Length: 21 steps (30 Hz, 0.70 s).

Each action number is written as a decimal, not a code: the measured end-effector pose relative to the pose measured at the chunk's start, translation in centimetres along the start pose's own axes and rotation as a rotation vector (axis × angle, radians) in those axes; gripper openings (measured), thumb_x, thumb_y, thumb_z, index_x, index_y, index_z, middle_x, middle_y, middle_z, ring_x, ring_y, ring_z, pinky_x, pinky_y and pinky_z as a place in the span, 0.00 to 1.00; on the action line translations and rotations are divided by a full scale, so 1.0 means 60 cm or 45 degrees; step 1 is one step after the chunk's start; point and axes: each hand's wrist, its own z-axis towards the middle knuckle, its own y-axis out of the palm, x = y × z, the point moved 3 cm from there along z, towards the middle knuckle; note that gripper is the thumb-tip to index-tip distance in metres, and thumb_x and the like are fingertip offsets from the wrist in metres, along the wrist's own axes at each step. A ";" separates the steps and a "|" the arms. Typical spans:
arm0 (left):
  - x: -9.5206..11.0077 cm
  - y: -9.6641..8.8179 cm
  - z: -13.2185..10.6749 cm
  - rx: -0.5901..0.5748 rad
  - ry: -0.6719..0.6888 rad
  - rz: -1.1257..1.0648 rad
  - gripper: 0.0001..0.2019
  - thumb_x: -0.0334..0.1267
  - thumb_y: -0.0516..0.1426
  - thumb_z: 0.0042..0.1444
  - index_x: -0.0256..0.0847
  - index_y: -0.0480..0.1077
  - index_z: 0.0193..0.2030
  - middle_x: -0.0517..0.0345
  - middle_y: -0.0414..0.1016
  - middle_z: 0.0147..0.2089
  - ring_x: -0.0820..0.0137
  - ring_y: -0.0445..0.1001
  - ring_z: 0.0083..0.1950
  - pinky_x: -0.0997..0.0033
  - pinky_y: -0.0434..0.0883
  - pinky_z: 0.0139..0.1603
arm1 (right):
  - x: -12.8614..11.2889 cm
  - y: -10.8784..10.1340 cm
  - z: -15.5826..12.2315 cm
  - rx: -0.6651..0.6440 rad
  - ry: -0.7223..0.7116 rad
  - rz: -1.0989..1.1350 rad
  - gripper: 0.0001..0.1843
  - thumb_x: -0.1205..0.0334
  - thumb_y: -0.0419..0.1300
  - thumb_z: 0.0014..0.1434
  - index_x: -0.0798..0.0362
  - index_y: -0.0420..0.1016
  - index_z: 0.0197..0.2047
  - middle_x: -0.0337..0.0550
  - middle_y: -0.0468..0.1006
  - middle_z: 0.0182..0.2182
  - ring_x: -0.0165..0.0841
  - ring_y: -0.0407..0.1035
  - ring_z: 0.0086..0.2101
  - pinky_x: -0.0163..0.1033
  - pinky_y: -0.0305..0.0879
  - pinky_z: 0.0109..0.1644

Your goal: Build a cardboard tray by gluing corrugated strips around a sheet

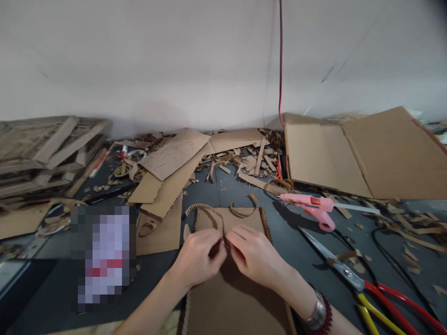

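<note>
Head cam, working left to right: far left is a messy pile of cardboard pieces [57, 142], flat strips crossed every which way, with a shiny metal ruler [34, 245] in front of it. Next comes one pixelated patch [108, 251], lavender with a red band, no idea what's under it. Then at least four overlapping cardboard sheets [171, 202], the top one showing bare corrugated ribs, plus one little curl of card [146, 228] on the lowest sheet.

Middle: left hand [202, 256], thumb and fingers pinched on one thin ridged strip [206, 207] that arcs up and over to the left like a hook. It's over one long, smooth brown panel [237, 309] with rough ridged edging down both long sides. Right hand [256, 256] meets the left at the same end of the strip, fingers closed on it too, though the exact fingertips are kinda hidden. One loose, smooth curl [246, 211] sits at the panel's far edge, just beyond the right hand. Two things on the right wrist: a silver cuff [317, 307] and a dark red coiled band [327, 316].

Right side: one big creased cardboard piece [324, 156] standing open in two faces, one pink plastic glue gun [307, 202] with one whitish stick [356, 208] poking out the back, and one pair of steel scissors [347, 273] with two red handles. Two yellow handles [379, 314] lie just beside those. Way too many scraps [228, 160] to count.
</note>
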 end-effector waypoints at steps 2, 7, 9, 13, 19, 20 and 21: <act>0.000 0.001 0.000 0.024 -0.002 0.008 0.10 0.28 0.47 0.52 0.38 0.61 0.21 0.60 0.64 0.19 0.73 0.64 0.21 0.75 0.60 0.22 | 0.000 0.001 0.000 -0.004 -0.014 0.003 0.09 0.74 0.48 0.54 0.53 0.63 0.26 0.41 0.67 0.24 0.32 0.59 0.27 0.36 0.53 0.29; -0.001 0.001 -0.001 0.108 -0.017 0.033 0.12 0.28 0.48 0.51 0.39 0.60 0.18 0.61 0.62 0.17 0.73 0.63 0.19 0.74 0.58 0.21 | 0.000 0.003 0.001 -0.006 0.004 0.034 0.09 0.74 0.49 0.54 0.53 0.62 0.26 0.40 0.67 0.24 0.31 0.59 0.26 0.35 0.52 0.28; -0.001 0.000 -0.002 0.134 -0.024 0.037 0.13 0.28 0.48 0.51 0.39 0.61 0.18 0.61 0.62 0.16 0.73 0.63 0.19 0.74 0.58 0.21 | 0.000 0.003 0.001 -0.010 0.018 0.057 0.09 0.74 0.49 0.54 0.53 0.62 0.26 0.39 0.67 0.24 0.30 0.59 0.26 0.34 0.52 0.28; 0.001 -0.002 -0.002 0.156 -0.022 0.028 0.13 0.29 0.48 0.51 0.38 0.61 0.17 0.61 0.61 0.16 0.74 0.62 0.18 0.75 0.58 0.20 | 0.002 0.001 0.002 -0.020 0.038 0.113 0.09 0.73 0.49 0.55 0.53 0.63 0.26 0.39 0.68 0.23 0.29 0.60 0.26 0.33 0.53 0.28; 0.004 -0.005 0.000 0.169 -0.005 0.006 0.12 0.29 0.48 0.51 0.38 0.62 0.18 0.62 0.62 0.16 0.74 0.62 0.18 0.76 0.59 0.20 | 0.004 0.000 0.002 -0.014 0.071 0.179 0.09 0.71 0.49 0.57 0.53 0.63 0.25 0.38 0.67 0.23 0.28 0.61 0.25 0.31 0.54 0.28; 0.004 -0.005 -0.001 0.171 -0.005 0.003 0.12 0.29 0.48 0.51 0.38 0.63 0.18 0.61 0.62 0.16 0.74 0.63 0.18 0.76 0.59 0.20 | 0.004 0.000 0.002 -0.011 0.075 0.186 0.10 0.70 0.49 0.57 0.53 0.63 0.25 0.38 0.67 0.23 0.28 0.61 0.25 0.31 0.54 0.28; 0.004 -0.005 -0.001 0.175 -0.006 0.002 0.12 0.29 0.48 0.51 0.38 0.63 0.18 0.61 0.63 0.16 0.74 0.63 0.18 0.76 0.59 0.20 | 0.004 0.000 0.002 -0.007 0.082 0.190 0.10 0.70 0.49 0.57 0.53 0.63 0.25 0.37 0.67 0.22 0.28 0.60 0.25 0.31 0.54 0.27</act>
